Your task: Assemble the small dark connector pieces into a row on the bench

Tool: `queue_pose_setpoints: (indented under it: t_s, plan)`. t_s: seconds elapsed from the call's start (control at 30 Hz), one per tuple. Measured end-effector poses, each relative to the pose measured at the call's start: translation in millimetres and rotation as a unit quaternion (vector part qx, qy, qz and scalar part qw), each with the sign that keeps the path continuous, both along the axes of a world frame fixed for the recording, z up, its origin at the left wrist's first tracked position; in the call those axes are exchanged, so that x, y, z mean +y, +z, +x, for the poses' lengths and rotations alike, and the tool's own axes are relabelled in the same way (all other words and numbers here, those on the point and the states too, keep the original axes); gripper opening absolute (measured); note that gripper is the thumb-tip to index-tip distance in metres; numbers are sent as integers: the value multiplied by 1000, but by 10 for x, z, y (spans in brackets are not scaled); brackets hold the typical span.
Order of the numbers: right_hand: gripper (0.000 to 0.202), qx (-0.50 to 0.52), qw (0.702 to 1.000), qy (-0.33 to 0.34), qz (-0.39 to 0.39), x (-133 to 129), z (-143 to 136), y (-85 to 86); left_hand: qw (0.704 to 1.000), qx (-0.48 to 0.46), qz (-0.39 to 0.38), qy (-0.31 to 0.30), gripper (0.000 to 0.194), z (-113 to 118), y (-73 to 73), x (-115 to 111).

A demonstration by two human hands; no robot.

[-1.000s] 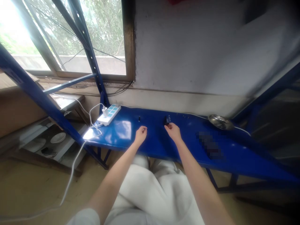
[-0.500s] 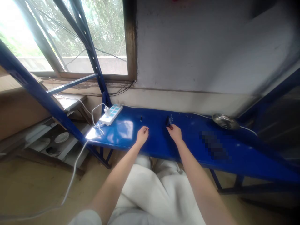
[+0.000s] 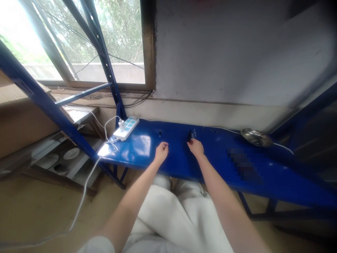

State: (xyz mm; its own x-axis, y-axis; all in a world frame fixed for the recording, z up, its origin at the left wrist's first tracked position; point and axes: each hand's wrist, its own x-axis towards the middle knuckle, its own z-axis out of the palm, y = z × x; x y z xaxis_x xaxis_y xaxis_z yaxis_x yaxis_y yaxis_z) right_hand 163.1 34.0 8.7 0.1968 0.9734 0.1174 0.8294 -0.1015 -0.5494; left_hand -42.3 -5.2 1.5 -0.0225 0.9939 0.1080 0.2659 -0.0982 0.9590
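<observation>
A blue table (image 3: pixel 179 160) stands against a pale wall (image 3: pixel 223 56), with a bright window (image 3: pixel 121 42) at the left side. The right hand (image 3: pixel 196 147) is over the middle of the table; its thumb and fingers are closed around the near end of a small dark object (image 3: pixel 192 135), and clear pieces show at the far side of it. The left hand (image 3: pixel 161 154) is a little apart, with its fingers curled narrowly together; I cannot tell if something tiny is pinched between them. Just beyond this hand, a small black piece (image 3: pixel 160 133) is on the table. Farther left is a white power strip (image 3: pixel 126 128) with a plug (image 3: pixel 121 124) in it. To the right of the right hand are a blurred dark item (image 3: pixel 242 163) and, behind it, a shiny metal dish (image 3: pixel 256 137).
</observation>
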Motion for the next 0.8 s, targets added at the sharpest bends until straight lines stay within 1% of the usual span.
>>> queue_pose_setpoints:
  t_s: [0.07,0.17,0.27,0.37,0.5,0.7,0.8]
  plan:
    - [21,0,1000,-1,-3,17,17,-5,1000,2,1,0,16,-3,2,-2]
    - [20,21,999,-8,-28,47,80,-13,1000,10,5,0,17,-5,1,-2]
    - [21,34,998,-32,-46,62,163,-19,1000,19,13,2,17,-4,-3,1]
    - [22,32,997,-61,-40,47,213,-29,1000,22,14,5,18,-1,-9,4]
    - [26,37,995,-86,-26,18,212,-49,1000,18,12,4,18,1,-20,10]
    - [29,27,996,-89,-12,14,196,-51,1000,11,14,3,18,-4,-22,12]
    - [28,20,996,-81,-19,30,204,-42,1000,13,10,2,18,-5,-13,7]
